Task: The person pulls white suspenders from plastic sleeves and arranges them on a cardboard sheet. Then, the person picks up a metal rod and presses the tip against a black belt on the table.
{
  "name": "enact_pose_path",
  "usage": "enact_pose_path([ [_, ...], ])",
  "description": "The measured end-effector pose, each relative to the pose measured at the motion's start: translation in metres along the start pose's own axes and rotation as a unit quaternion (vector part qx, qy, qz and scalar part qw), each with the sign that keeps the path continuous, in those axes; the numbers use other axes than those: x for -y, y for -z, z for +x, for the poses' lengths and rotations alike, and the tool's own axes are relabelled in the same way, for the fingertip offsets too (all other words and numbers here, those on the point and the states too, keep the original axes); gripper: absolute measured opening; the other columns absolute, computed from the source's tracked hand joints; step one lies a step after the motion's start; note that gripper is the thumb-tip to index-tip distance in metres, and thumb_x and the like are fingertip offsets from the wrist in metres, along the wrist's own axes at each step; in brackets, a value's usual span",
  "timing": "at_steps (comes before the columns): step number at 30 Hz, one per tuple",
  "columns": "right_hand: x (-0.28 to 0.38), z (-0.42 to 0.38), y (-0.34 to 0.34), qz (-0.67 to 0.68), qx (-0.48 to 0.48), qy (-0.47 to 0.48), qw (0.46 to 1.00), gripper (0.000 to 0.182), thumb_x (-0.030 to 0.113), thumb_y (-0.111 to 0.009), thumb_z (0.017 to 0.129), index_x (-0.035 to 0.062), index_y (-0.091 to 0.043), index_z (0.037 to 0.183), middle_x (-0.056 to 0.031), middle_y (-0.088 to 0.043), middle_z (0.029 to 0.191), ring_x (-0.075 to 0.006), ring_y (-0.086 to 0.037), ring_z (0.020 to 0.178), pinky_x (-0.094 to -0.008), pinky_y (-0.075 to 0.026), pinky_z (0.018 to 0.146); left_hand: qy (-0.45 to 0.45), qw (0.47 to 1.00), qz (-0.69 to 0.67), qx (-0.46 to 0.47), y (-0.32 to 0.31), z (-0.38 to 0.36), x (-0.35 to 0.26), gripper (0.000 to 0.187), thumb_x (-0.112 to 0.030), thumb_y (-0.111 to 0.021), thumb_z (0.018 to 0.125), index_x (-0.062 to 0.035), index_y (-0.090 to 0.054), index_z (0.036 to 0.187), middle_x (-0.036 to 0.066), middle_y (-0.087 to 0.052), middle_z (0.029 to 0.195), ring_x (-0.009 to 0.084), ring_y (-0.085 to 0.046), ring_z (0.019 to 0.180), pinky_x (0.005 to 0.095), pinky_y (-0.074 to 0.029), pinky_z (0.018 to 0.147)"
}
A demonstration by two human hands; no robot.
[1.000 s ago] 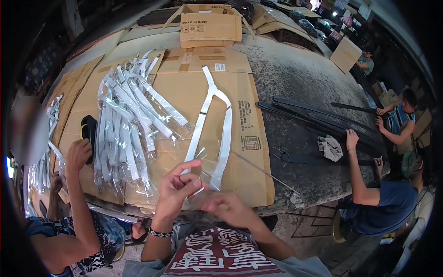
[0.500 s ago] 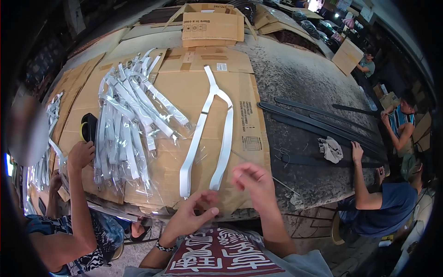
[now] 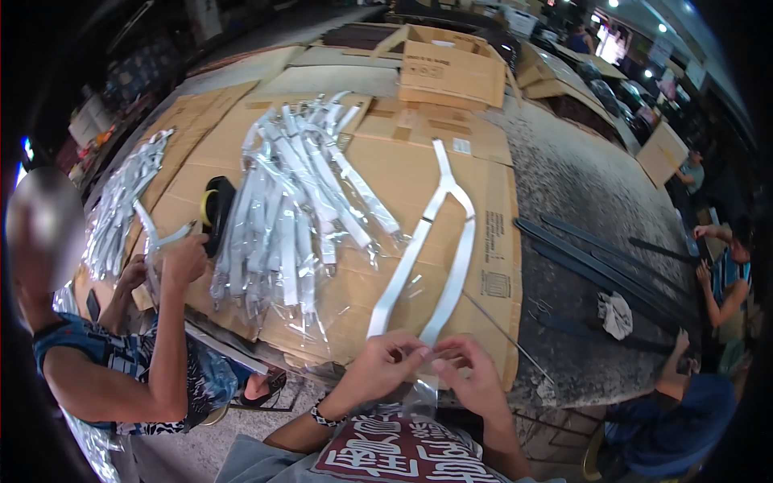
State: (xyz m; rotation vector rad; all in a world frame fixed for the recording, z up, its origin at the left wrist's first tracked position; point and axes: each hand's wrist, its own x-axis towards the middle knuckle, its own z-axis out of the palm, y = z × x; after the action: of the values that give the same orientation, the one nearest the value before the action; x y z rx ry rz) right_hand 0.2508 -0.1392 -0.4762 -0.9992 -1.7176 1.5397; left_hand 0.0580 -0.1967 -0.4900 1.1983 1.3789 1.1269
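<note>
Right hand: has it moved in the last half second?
Yes. The right hand has come in from beside the white strap's right end to meet the left hand at the strap's near ends.

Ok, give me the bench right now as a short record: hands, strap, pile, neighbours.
left hand: pinches the near end of the white Y-shaped strap
right hand: pinches clear plastic at that same end
strap: lies flat on the cardboard sheet
bagged strap pile: left of the strap
co-worker's hand: at the pile's left edge
cardboard box: far side
</note>
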Motion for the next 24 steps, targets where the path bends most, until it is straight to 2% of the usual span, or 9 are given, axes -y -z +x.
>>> enact_pose_path([
  [1, -0.003, 0.001, -0.001, 0.001, 0.001, 0.009, 1.000, 0.025, 0.015, -0.074, 0.093, -0.0004, -0.064, 0.111, -0.0066, -0.069, 0.096, -0.0121, -0.066, 0.079, -0.0269, -0.052, 0.070, 0.010, 0.999, 0.032, 0.016, 0.003, -0.002, -0.002, 0.021, -0.019, -0.069, 0.098, 0.0001, -0.073, 0.103, 0.004, -0.069, 0.077, 0.0069, -0.056, 0.067, 0.0267, -0.046, 0.060],
  [2, -0.005, 0.002, 0.000, 0.001, 0.000, 0.017, 1.000, 0.022, 0.013, -0.073, 0.094, -0.0002, -0.065, 0.109, -0.0068, -0.069, 0.095, -0.0119, -0.066, 0.079, -0.0268, -0.052, 0.070, 0.005, 0.996, 0.054, 0.064, 0.006, -0.004, 0.005, 0.015, -0.015, -0.069, 0.097, -0.0023, -0.073, 0.104, 0.000, -0.067, 0.085, 0.0066, -0.054, 0.072, 0.0250, -0.044, 0.064],
  [5, -0.011, 0.004, -0.002, -0.003, 0.011, 0.028, 1.000, 0.014, 0.009, -0.071, 0.094, 0.0002, -0.065, 0.103, -0.0067, -0.069, 0.090, -0.0111, -0.065, 0.079, -0.0263, -0.051, 0.069, 0.035, 0.993, 0.001, 0.114, 0.000, -0.007, 0.003, 0.017, -0.016, -0.069, 0.098, -0.0007, -0.072, 0.104, 0.002, -0.068, 0.085, 0.0071, -0.055, 0.072, 0.0246, -0.044, 0.064],
  [6, -0.013, 0.004, -0.004, -0.003, 0.017, 0.030, 0.999, 0.011, 0.007, -0.070, 0.094, 0.0002, -0.065, 0.100, -0.0066, -0.068, 0.088, -0.0108, -0.064, 0.079, -0.0261, -0.050, 0.068, 0.060, 0.993, -0.015, 0.105, -0.004, -0.007, 0.004, 0.020, -0.019, -0.069, 0.098, -0.0003, -0.072, 0.106, 0.004, -0.068, 0.082, 0.0075, -0.056, 0.071, 0.0256, -0.046, 0.063],
  [10, -0.019, 0.008, -0.002, -0.060, -0.044, 0.026, 0.997, 0.005, 0.003, -0.067, 0.094, -0.0004, -0.064, 0.096, -0.0047, -0.066, 0.083, -0.0088, -0.062, 0.075, -0.0251, -0.049, 0.065, -0.007, 0.999, 0.026, 0.030, -0.007, -0.007, -0.001, 0.026, -0.023, -0.067, 0.099, -0.0015, -0.067, 0.113, 0.006, -0.065, 0.073, 0.0111, -0.058, 0.066, 0.0286, -0.048, 0.062],
  [13, -0.024, 0.005, -0.003, -0.030, -0.032, 0.008, 0.999, 0.004, 0.003, -0.066, 0.095, -0.0002, -0.063, 0.097, -0.0034, -0.064, 0.082, -0.0077, -0.059, 0.072, -0.0241, -0.048, 0.064, -0.036, 0.998, 0.034, 0.038, -0.002, -0.007, -0.004, 0.020, -0.021, -0.064, 0.101, -0.0013, -0.062, 0.101, 0.008, -0.060, 0.069, 0.0125, -0.056, 0.063, 0.0321, -0.046, 0.060],
  [18, 0.001, 0.007, -0.017, 0.119, -0.053, -0.026, 0.991, 0.007, 0.007, -0.064, 0.098, 0.0005, -0.061, 0.098, -0.0016, -0.062, 0.079, -0.0072, -0.055, 0.067, -0.0222, -0.044, 0.061, -0.118, 0.993, -0.005, 0.001, -0.001, -0.007, -0.004, 0.020, -0.019, -0.059, 0.104, -0.0010, -0.061, 0.096, 0.011, -0.059, 0.067, 0.0223, -0.055, 0.059, 0.0370, -0.044, 0.058],
  [21, -0.008, 0.009, -0.009, 0.057, -0.002, -0.020, 0.998, 0.014, 0.012, -0.063, 0.101, 0.0011, -0.059, 0.094, -0.0017, -0.061, 0.077, -0.0075, -0.055, 0.065, -0.0231, -0.045, 0.060, -0.123, 0.992, 0.013, -0.014, 0.002, -0.006, -0.003, 0.021, -0.021, -0.060, 0.102, -0.0006, -0.061, 0.096, 0.020, -0.060, 0.071, 0.0377, -0.059, 0.065, 0.0424, -0.044, 0.062],
  [24, -0.002, 0.005, -0.013, 0.031, 0.019, 0.015, 0.999, 0.018, 0.019, -0.063, 0.103, 0.0039, -0.059, 0.093, 0.0010, -0.052, 0.070, -0.0081, -0.047, 0.063, -0.0231, -0.039, 0.057, -0.124, 0.991, 0.037, 0.018, 0.009, -0.011, -0.011, 0.024, -0.022, -0.060, 0.103, -0.0006, -0.061, 0.092, 0.021, -0.059, 0.070, 0.0404, -0.058, 0.066, 0.0439, -0.043, 0.060],
])
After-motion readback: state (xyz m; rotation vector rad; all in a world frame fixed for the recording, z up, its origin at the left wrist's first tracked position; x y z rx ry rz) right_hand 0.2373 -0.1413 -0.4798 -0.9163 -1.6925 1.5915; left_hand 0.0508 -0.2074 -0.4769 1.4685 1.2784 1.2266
